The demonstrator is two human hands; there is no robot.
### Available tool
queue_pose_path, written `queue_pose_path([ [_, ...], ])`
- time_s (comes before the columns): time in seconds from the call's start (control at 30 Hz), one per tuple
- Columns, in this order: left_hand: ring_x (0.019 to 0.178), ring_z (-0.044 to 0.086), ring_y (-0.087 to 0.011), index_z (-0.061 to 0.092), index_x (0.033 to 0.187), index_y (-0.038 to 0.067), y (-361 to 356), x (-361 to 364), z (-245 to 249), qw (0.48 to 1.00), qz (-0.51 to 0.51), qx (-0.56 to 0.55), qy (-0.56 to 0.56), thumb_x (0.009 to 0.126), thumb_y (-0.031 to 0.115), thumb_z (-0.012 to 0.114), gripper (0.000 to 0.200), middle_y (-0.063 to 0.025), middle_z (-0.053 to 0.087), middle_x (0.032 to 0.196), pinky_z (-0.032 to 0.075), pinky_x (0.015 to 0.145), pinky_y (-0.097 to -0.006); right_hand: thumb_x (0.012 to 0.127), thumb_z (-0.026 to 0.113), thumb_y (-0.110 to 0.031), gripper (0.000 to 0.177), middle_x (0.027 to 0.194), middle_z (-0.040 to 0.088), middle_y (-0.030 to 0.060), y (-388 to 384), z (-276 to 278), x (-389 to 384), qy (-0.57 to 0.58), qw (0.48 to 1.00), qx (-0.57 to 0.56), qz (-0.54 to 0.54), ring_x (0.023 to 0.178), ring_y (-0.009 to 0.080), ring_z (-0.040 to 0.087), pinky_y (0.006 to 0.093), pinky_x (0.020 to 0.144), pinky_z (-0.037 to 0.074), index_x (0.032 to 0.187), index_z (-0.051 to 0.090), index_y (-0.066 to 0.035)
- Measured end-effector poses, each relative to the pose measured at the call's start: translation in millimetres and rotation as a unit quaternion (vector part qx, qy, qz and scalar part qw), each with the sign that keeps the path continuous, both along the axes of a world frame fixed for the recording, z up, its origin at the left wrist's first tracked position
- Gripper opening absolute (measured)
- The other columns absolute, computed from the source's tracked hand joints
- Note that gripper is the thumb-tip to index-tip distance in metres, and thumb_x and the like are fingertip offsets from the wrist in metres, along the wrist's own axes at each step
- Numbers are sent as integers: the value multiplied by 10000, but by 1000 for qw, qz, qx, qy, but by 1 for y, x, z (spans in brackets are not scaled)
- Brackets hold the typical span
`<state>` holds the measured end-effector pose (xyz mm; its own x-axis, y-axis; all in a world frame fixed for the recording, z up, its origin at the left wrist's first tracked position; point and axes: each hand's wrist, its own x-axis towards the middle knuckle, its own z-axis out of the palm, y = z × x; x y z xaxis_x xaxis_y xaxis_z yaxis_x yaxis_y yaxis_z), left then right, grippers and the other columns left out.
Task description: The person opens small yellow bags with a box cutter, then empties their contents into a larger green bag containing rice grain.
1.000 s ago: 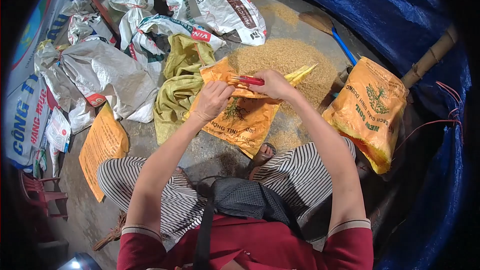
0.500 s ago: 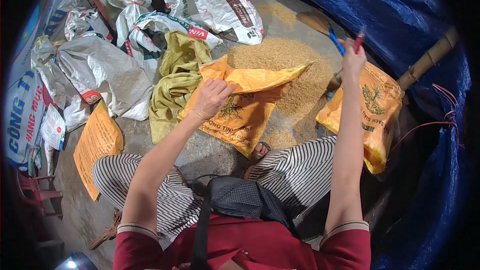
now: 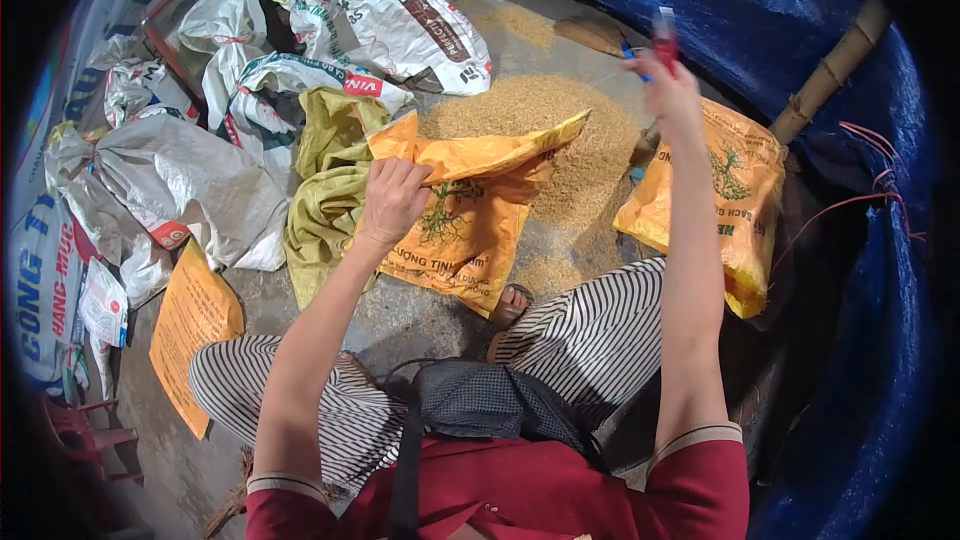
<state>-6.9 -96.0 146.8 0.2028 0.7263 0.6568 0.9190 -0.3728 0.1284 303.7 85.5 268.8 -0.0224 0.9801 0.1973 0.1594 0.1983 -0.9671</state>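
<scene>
My left hand (image 3: 395, 202) is closed on the upper left edge of an orange printed sack (image 3: 455, 260). The sack's top is folded over, with one corner stretched out to the right over a heap of grain-like husks (image 3: 570, 105). Raised at the upper right, my right hand (image 3: 668, 95) is closed around a small red utility knife (image 3: 665, 40) with a pale tip, blurred by motion. Below that forearm, a filled orange sack (image 3: 735, 175) stands, partly hidden by the arm.
White sacks (image 3: 190, 175) lie at the left and back, beside a crumpled olive-green sack (image 3: 325, 210). Another orange sack (image 3: 198, 330) lies flat near my left knee. A broom (image 3: 590, 35) rests behind the heap. A blue tarp (image 3: 780, 10) and a bamboo pole (image 3: 835, 65) border the right.
The view has shifted, moving most things slightly left. My right hand has risen a little with the knife. My left hand keeps its hold on the orange sack.
</scene>
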Motion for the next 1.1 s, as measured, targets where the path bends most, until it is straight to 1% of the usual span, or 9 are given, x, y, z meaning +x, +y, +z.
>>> queue_pose_path([
  [0.03,749,483,-221,563,868,77,2,0,-1,1000,-1,7,-9,602,56,639,277,-48,478,731,355,704,-340,809,531,-85,173,847,634,41,4,8,23,5,999,17,-44,420,8,309,159,388,233,973,581,-59],
  [0.07,744,482,-221,562,864,80,4,0,-1,1000,0,13,-19,589,45,646,289,-45,475,722,347,701,-343,808,486,-29,183,886,607,64,16,5,59,-88,959,261,-63,463,30,364,160,389,267,958,590,-29],
  [0.13,746,481,-220,562,858,82,5,0,0,1000,3,16,-24,589,48,647,284,-44,474,722,346,702,-343,830,416,-19,216,908,585,86,-28,50,70,360,909,211,-3,506,64,403,160,398,300,970,576,15],
  [0.2,748,479,-220,561,852,83,3,1,0,999,4,14,-28,590,51,647,278,-42,474,722,345,702,-343,850,416,-47,156,839,597,122,-12,64,141,563,771,187,-232,513,130,482,199,414,368,960,515,2],
  [0.33,745,477,-224,551,823,81,8,3,3,999,2,17,-31,597,55,640,244,-46,479,727,346,704,-342,854,446,-90,179,846,612,127,4,52,94,411,854,209,-242,461,109,464,213,416,375,1007,491,-8],
  [0.47,741,475,-227,542,802,80,5,0,5,999,6,31,-28,606,57,629,216,-53,479,723,351,698,-338,848,496,-118,143,833,622,71,-3,2,-8,63,995,64,-35,485,100,486,244,461,417,950,582,-65],
  [0.7,740,474,-231,531,796,70,-10,-10,4,1000,-14,-4,-8,620,58,626,201,-59,475,725,357,695,-340,846,526,-226,255,678,594,116,19,-86,-25,-436,885,-95,133,570,185,588,297,516,469,934,573,9],
  [0.93,793,468,-249,544,858,63,-4,-19,1,998,27,-22,-46,635,69,633,240,-70,486,773,352,729,-354,815,578,-171,255,641,580,117,18,-88,-14,-252,925,-190,212,516,168,585,279,492,503,863,530,75],
  [1.1,1195,311,-333,415,1232,119,9,29,62,989,130,-44,52,617,78,597,643,-128,454,1164,211,993,-475,802,617,-156,193,622,586,82,-11,-70,-43,-181,939,-203,211,506,141,586,246,474,495,823,539,20],
])
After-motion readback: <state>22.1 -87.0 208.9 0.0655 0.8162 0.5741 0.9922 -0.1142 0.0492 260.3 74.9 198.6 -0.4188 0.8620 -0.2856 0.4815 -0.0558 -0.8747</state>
